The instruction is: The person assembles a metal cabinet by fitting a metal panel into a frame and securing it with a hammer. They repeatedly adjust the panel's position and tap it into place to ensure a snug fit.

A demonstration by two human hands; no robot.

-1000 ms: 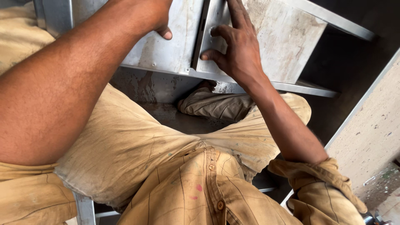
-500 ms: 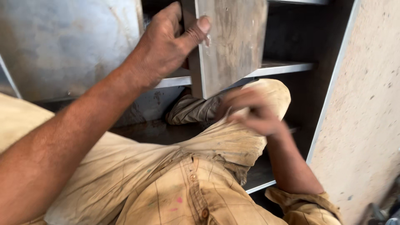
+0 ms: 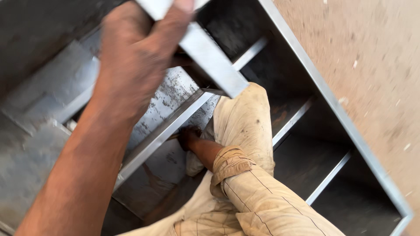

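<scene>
Metal plate (image 3: 210, 57) is clamped in the left hand (image 3: 135, 65), fingers wrapped over its top edge; it extends down-right from the grip, above the steel frame (image 3: 341, 113). Right hand (image 3: 189, 135) reaches low inside the frame; its grip cannot be made out.

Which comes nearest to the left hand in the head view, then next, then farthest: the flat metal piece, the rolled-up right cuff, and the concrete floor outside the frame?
1. Flat metal piece: gripped in the left hand, upper centre.
2. Rolled-up right cuff: below and right of that hand, mid-picture.
3. Concrete floor: far right, beyond the metal frame's edge.
</scene>
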